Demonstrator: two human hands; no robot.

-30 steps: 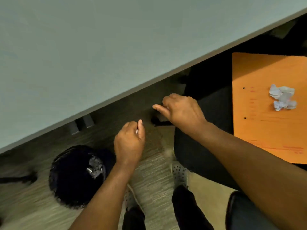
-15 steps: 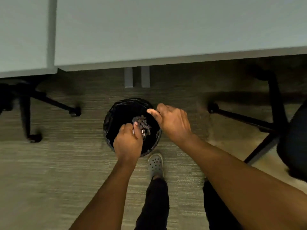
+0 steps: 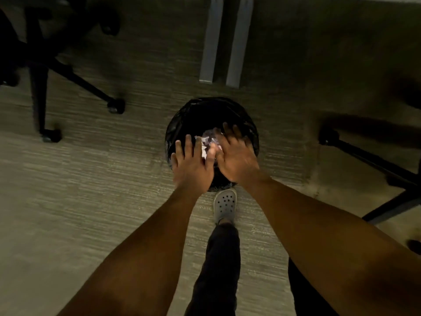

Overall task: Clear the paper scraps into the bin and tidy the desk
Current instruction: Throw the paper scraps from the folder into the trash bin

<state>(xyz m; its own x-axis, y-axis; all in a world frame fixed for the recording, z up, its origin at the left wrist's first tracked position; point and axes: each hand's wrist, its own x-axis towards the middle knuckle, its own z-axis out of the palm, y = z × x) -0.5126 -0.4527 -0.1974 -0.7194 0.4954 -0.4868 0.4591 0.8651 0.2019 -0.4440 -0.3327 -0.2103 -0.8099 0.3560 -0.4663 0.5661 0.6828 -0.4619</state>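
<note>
On the carpeted floor (image 3: 79, 201) I see the black-lined bin (image 3: 182, 124) below both hands, my left hand (image 3: 192, 168) and right hand (image 3: 237, 159) spread flat with fingers splayed, gripping nothing; crumpled paper scraps (image 3: 208, 144) lie inside the bin, between them.

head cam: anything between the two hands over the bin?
Yes. In the head view, crumpled paper scraps show in the gap between the left hand and right hand, inside the black-lined bin.

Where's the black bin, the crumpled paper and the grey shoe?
Round black lined bin (image 3: 206, 110): head view, far rim.
Crumpled white paper scraps (image 3: 207, 142): head view, middle of the pile.
Grey holed clog shoe (image 3: 225, 205): head view, top.
</note>
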